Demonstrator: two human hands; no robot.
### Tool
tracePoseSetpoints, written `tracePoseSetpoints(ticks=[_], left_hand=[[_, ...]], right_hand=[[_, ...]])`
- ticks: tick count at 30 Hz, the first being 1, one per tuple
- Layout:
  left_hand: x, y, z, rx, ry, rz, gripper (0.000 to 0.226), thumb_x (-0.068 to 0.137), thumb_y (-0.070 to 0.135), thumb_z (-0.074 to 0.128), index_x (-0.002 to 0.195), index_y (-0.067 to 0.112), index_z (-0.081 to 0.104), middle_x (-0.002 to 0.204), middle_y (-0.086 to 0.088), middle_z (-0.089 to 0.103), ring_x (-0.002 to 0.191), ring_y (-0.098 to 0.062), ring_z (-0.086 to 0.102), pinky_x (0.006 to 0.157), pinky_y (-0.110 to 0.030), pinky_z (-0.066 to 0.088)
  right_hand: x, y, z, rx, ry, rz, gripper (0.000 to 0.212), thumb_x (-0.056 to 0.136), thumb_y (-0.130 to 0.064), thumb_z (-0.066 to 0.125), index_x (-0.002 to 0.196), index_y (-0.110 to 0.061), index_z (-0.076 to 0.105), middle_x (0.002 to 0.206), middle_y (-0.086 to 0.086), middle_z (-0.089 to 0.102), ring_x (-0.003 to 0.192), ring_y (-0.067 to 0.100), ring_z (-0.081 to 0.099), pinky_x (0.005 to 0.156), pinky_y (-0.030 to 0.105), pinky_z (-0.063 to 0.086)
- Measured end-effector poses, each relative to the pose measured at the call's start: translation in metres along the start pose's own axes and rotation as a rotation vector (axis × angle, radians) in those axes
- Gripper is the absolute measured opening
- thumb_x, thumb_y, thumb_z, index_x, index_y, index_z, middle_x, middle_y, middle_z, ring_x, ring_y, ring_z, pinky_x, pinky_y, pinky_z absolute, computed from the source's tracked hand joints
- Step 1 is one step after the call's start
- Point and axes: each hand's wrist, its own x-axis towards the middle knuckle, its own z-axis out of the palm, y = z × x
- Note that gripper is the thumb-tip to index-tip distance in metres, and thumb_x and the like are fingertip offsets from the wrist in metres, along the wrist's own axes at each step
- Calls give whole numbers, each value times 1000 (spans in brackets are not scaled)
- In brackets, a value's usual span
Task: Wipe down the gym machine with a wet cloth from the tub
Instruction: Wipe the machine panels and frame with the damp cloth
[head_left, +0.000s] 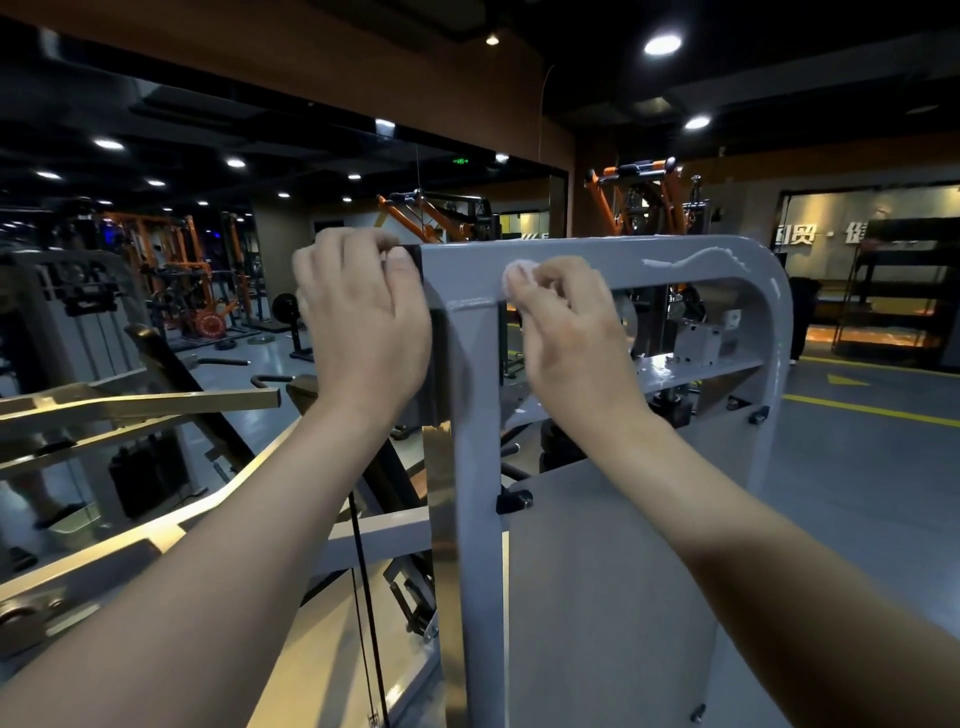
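The gym machine's grey frame (675, 260) fills the middle of the head view, with a rounded top bar and an upright post. My right hand (571, 332) holds a small white cloth (519, 271) bunched in its fingertips and presses it on the top bar near the post. A wet streak shows on the bar further right. My left hand (358, 322) grips the frame's dark left top corner, thumb on the front. The tub is not in view.
A mirror wall (156, 234) to the left reflects orange racks and weights. Gold machine arms (140, 400) and a black cable (363, 597) lie lower left. Grey floor with yellow lines (857, 410) spreads right, with dark shelving (904, 291) behind.
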Motion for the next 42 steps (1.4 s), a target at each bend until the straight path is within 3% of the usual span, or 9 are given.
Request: tracePoseSetpoints(ticks=[3, 7, 12, 17, 21, 26, 30, 34, 42], left_hand=[[5, 21, 9, 77, 24, 100, 20, 93, 18, 43, 109, 14, 55, 114, -3, 52, 115, -23, 43, 97, -37, 35], [13, 35, 30, 173, 42, 231, 18, 97, 25, 45, 104, 13, 57, 109, -5, 56, 108, -26, 47, 89, -33, 35], [17, 24, 50, 306, 132, 355, 25, 102, 26, 43, 104, 13, 64, 105, -6, 63, 101, -31, 54, 87, -35, 39], [15, 22, 53, 293, 194, 381, 22, 101, 25, 48, 102, 11, 65, 102, -8, 63, 98, -33, 55, 84, -35, 39], [15, 19, 54, 273, 225, 396, 22, 100, 24, 48, 101, 9, 65, 101, -10, 63, 97, -33, 56, 85, -33, 37], [13, 19, 56, 250, 250, 393, 21, 100, 23, 50, 100, 9, 66, 101, -10, 64, 97, -33, 57, 85, -33, 38], [13, 19, 56, 218, 270, 394, 20, 99, 21, 51, 99, 8, 66, 100, -11, 64, 96, -33, 57, 84, -33, 39], [12, 18, 57, 202, 287, 398, 19, 99, 21, 53, 98, 8, 66, 98, -11, 64, 95, -33, 57, 84, -33, 39], [11, 18, 56, 159, 272, 399, 19, 98, 21, 54, 97, 8, 67, 98, -10, 64, 95, -33, 58, 82, -34, 40]], right_hand=[[2, -8, 5, 13, 21, 85, 33, 97, 0, 63, 130, 0, 64, 113, 14, 57, 100, 25, 52, 83, 29, 50], [-21, 10, 1, 22, -45, -29, 35, 95, 4, 63, 130, 0, 65, 113, 16, 58, 99, 30, 53, 83, 33, 50], [-28, 45, -17, 45, 115, 60, 32, 99, 2, 62, 131, -1, 67, 113, 20, 58, 100, 31, 59, 84, 32, 55], [-13, 54, -6, -3, 72, 30, 29, 101, -1, 61, 129, -1, 67, 109, 18, 57, 98, 31, 59, 83, 39, 56], [3, 48, 5, 22, 147, 77, 27, 103, -4, 57, 128, 0, 66, 110, 18, 56, 95, 27, 57, 80, 38, 55], [-19, 47, 4, 31, 59, -11, 26, 101, 0, 59, 126, 1, 67, 109, 19, 57, 94, 31, 59, 78, 41, 55], [9, 45, 1, 30, 158, 106, 23, 102, -4, 58, 122, -1, 69, 107, 15, 58, 94, 25, 57, 80, 37, 55], [-10, 42, 0, 19, 44, 7, 28, 100, 1, 59, 127, 1, 67, 108, 17, 57, 93, 27, 57, 79, 38, 54], [18, 49, -10, 44, 189, 237, 22, 103, -11, 60, 120, -4, 71, 110, 13, 60, 94, 8, 52, 81, 6, 42]])
